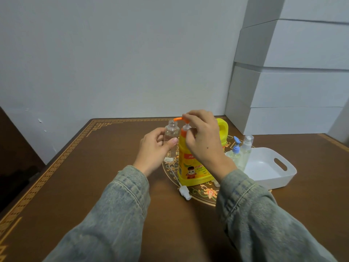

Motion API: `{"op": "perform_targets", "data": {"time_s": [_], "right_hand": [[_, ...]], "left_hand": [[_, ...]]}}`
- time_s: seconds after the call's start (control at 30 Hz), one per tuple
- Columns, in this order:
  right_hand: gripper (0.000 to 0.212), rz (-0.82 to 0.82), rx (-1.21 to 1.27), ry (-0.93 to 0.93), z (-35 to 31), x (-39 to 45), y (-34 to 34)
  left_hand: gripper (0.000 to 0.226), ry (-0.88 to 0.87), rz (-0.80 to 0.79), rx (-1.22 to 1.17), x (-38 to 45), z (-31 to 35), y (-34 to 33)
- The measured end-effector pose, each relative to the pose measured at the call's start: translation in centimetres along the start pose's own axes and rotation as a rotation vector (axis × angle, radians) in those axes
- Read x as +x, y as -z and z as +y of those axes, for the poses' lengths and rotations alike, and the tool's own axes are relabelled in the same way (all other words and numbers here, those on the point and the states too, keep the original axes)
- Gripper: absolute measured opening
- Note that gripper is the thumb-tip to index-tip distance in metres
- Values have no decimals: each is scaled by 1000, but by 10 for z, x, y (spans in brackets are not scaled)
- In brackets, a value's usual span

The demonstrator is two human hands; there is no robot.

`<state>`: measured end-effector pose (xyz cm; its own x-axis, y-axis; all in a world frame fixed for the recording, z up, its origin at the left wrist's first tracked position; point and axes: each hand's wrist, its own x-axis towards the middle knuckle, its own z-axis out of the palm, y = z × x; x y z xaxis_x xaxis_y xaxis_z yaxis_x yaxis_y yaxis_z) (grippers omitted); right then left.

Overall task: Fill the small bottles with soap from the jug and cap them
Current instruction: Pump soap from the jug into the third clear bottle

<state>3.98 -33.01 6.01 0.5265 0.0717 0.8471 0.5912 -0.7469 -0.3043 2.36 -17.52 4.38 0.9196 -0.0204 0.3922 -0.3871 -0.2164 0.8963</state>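
Observation:
A yellow soap jug (190,163) with an orange pump (178,119) stands at the middle of the brown table (94,176). My left hand (154,148) grips a small clear uncapped bottle (171,131), lifted so its mouth sits right under the pump's spout. My right hand (203,137) rests on top of the pump head, fingers curled over it. A white spray cap with its tube (184,191) lies on the table in front of the jug. Another small clear bottle (171,156) stands left of the jug, mostly hidden.
A white plastic basket (272,167) sits to the right of the jug. Beside it stand a capped bottle with a blue pump (235,151) and one with a clear sprayer (246,148). White boxes (292,72) are stacked at the back right against the wall.

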Motion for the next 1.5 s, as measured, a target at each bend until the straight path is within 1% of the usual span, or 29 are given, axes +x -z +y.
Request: {"op": "perform_targets", "data": {"time_s": [0.07,0.4,0.53,0.67,0.8,0.87,0.93,1.07,1.23,1.33,1.5], "right_hand": [[36,5,-1,-7,-1,-1,0],[34,11,12,-25,-5,-3,4],[31,54,26,-21,-5,-4,8],[42,76,62,-4,-6,-6,13],[44,109,69,14,-7,-16,12],[46,117,74,11,-9,-23,9],[45,100,88,6,-12,-28,5],[44,84,154,22,-18,-32,4],[42,100,243,-61,-25,-46,13],[39,61,235,-109,-24,-67,20],[36,-53,171,-158,-15,-112,16]], "left_hand": [[23,3,-2,-4,0,-2,-1],[23,26,20,-15,0,-4,-1],[21,59,18,-1,0,-9,-1],[24,61,31,2,-1,-9,-2],[25,59,30,16,-3,-10,-2],[23,35,29,74,-3,-13,-1],[20,21,31,121,-5,-14,0],[20,14,37,121,-10,-12,5],[34,-1,-4,127,-25,-10,20],[35,2,-16,137,-44,-16,26],[34,19,-29,106,-72,-26,28]]}}
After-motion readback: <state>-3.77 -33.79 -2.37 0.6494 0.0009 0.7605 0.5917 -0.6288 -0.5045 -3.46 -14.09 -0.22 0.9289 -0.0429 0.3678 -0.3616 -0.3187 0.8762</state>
